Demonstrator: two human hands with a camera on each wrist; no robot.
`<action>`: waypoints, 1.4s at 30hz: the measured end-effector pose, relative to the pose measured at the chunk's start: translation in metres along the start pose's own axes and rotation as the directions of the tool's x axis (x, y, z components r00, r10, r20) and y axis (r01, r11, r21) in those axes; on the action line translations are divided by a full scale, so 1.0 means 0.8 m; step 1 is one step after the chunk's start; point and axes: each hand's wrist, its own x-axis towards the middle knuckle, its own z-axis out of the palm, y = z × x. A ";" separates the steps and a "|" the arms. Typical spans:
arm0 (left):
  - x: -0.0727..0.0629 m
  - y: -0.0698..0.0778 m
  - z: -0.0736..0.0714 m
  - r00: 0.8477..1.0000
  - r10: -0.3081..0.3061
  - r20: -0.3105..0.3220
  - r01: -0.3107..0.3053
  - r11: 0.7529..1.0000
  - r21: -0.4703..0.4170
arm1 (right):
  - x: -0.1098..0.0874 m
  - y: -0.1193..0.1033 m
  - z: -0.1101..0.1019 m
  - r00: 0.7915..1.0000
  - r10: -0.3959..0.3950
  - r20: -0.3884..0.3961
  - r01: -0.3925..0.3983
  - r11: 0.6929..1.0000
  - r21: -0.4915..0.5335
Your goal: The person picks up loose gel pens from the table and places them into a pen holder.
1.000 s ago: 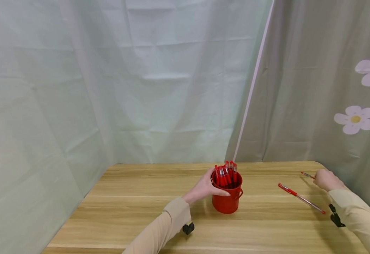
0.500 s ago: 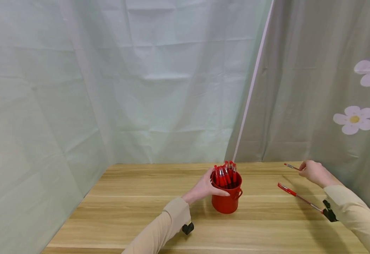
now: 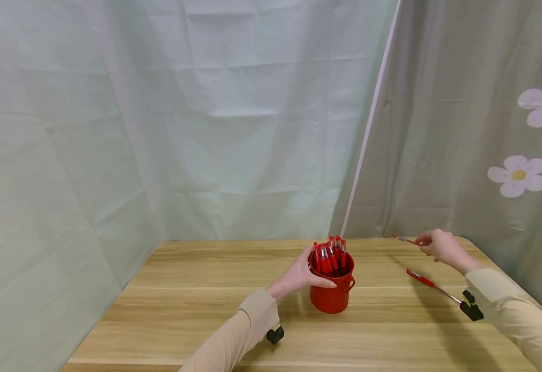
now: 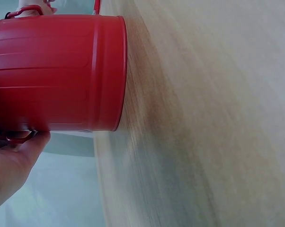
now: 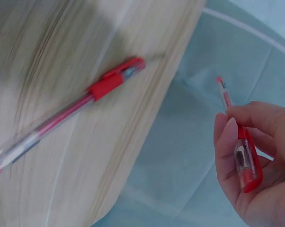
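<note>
A red metal bucket (image 3: 328, 299) stands upright on the table, packed with several red-capped gel pens (image 3: 330, 260). My left hand (image 3: 300, 275) grips its rim from the left, thumb across the front; in the left wrist view the bucket (image 4: 57, 75) is seen from the side, part of the hand (image 4: 14, 163) beside it. Off to the right, my right hand (image 3: 446, 250) holds a red gel pen (image 3: 405, 239) above the table. The right wrist view shows that pen (image 5: 248, 165) pinched between thumb and fingers. Another red gel pen (image 5: 66, 113) lies on the table below.
The wooden table (image 3: 196, 310) spreads to both sides of the bucket. Behind it hangs a pale curtain (image 3: 252, 129), and a grey curtain with flowers (image 3: 438, 129) at the right. The right wrist strap (image 3: 470, 306) covers the lying pen's near end in the head view.
My right hand has moved left and lifted, carrying the pen off the table toward the bucket. The left hand, the bucket and the lying pen have stayed put.
</note>
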 end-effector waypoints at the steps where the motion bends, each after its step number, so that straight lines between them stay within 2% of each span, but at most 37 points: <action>1: 0.000 0.000 0.000 1.000 0.001 -0.002 -0.001 1.000 0.002 | 0.001 -0.003 0.000 1.000 0.000 -0.002 0.000 1.000 0.013; 6: 0.000 0.001 0.000 1.000 0.001 0.001 -0.001 1.000 0.004 | 0.004 -0.013 0.001 0.999 0.004 -0.038 -0.002 0.999 0.054; 12: 0.000 0.002 0.000 1.000 -0.006 0.007 0.006 1.000 -0.022 | 0.006 -0.024 -0.003 0.994 -0.028 -0.106 0.036 0.996 0.077; 22: 0.000 0.003 -0.001 1.000 0.005 0.011 -0.004 1.000 -0.025 | 0.010 -0.041 -0.011 0.998 -0.017 -0.060 0.028 0.982 0.186; 29: 0.000 0.002 -0.002 1.000 0.001 0.013 -0.001 1.000 -0.031 | 0.011 -0.057 -0.013 0.997 -0.043 -0.063 0.059 0.964 0.261; 33: 0.000 0.001 -0.002 1.000 0.010 0.014 -0.009 0.999 -0.033 | 0.012 -0.070 -0.012 0.990 -0.055 -0.132 0.089 0.959 0.270; 38: 0.000 0.003 -0.002 1.000 0.006 0.016 -0.005 1.000 -0.024 | 0.012 -0.082 -0.012 0.971 -0.056 -0.232 0.127 0.945 0.301; 42: 0.001 0.002 -0.001 1.000 -0.009 0.022 0.010 0.999 -0.037 | 0.010 -0.090 -0.014 0.962 -0.056 -0.268 0.144 0.936 0.320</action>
